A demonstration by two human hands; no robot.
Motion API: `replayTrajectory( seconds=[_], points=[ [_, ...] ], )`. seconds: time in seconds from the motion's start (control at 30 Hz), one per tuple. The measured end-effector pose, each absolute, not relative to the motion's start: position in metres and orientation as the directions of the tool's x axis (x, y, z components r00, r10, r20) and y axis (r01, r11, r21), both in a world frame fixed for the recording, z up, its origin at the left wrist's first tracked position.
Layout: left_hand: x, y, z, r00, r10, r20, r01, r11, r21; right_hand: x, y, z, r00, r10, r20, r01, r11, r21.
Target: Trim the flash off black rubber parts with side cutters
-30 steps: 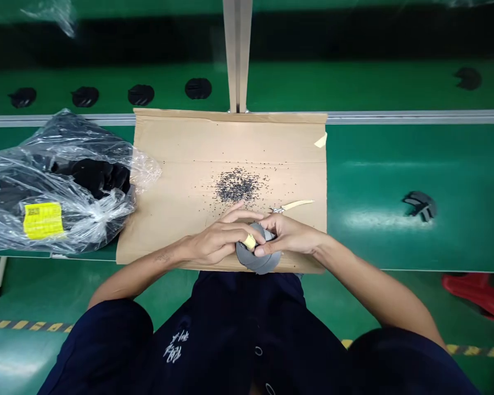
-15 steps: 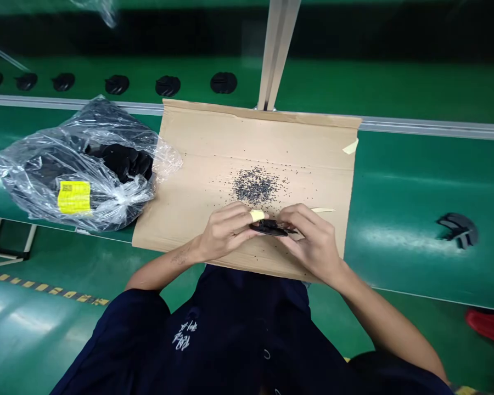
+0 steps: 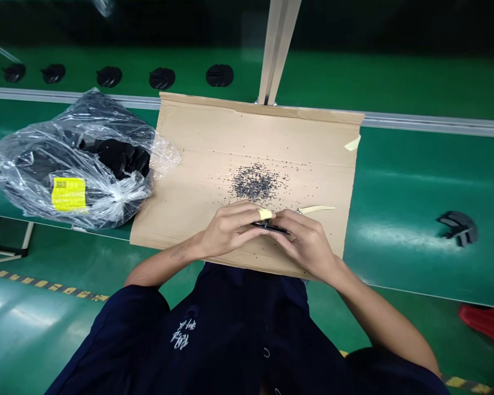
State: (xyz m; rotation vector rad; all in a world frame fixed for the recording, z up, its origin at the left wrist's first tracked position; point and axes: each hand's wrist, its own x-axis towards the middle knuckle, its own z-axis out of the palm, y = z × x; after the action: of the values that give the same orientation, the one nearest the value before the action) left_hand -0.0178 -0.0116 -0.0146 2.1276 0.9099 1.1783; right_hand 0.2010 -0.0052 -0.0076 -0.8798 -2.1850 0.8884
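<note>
Both hands hold a flat black plastic part (image 3: pixel 276 228) just above the near half of a cardboard sheet (image 3: pixel 197 123). My left hand (image 3: pixel 233 227) pinches its left end between thumb and fingers, with a yellow wrap (image 3: pixel 265 214) around one finger. On the other end, my right hand (image 3: pixel 308 238) is closed, its fingertips meeting the left ones over the top. Fingers cover much of the part. Beyond the hands lies a scattered heap of tiny black pieces (image 3: pixel 253 182). By the right fingers rests a cream-handled, thin tool (image 3: pixel 319 209), its tip partly hidden.
A clear plastic bag (image 3: pixel 28 159) with black parts inside and a yellow label (image 3: pixel 68 194) lies left, overlapping the cardboard. Several round black parts (image 3: pixel 219 75) line the shelf behind. A curved black part (image 3: pixel 458 228) sits on the green table right. A metal post (image 3: pixel 276 52) rises at the back.
My right fingers have shifted left over the black part, closer to my left fingertips, and less of the part shows. The thin tool's tip has come into sight. The view has shifted slightly.
</note>
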Motion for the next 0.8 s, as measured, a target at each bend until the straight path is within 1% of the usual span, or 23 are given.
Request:
replayTrajectory(
  seconds=[0.1, 0.2, 0.4, 0.5, 0.67, 0.8],
  points=[
    [-0.0191, -0.0109, -0.0151, 0.393, 0.758, 0.520, 0.328, -0.644, 0.690, 0.2019, -0.0028, -0.0006, -0.625, 0.752, 0.207, 0.351, 0.508, -0.787],
    [-0.0200, -0.0107, -0.0135, 0.401, 0.762, 0.508, 0.340, -0.639, 0.690, 0.2025, -0.0019, 0.0034, -0.639, 0.743, 0.197, 0.337, 0.501, -0.797],
    [-0.0187, -0.0140, -0.0126, 0.354, 0.834, 0.424, 0.251, -0.521, 0.816, 0.2019, -0.0036, 0.0018, -0.625, 0.748, 0.224, 0.324, 0.509, -0.797],
    [-0.0171, -0.0154, -0.0150, 0.333, 0.848, 0.412, 0.239, -0.499, 0.833, 0.2013, -0.0046, -0.0013, -0.616, 0.741, 0.267, 0.304, 0.536, -0.788],
    [-0.0142, -0.0160, -0.0176, 0.332, 0.813, 0.478, 0.218, -0.559, 0.800, 0.2025, -0.0065, -0.0055, -0.613, 0.726, 0.313, 0.346, 0.602, -0.720],
    [-0.0126, -0.0169, -0.0200, 0.302, 0.759, 0.577, 0.169, -0.638, 0.751, 0.2058, -0.0080, -0.0034, -0.624, 0.705, 0.338, 0.362, 0.644, -0.674]
  ],
)
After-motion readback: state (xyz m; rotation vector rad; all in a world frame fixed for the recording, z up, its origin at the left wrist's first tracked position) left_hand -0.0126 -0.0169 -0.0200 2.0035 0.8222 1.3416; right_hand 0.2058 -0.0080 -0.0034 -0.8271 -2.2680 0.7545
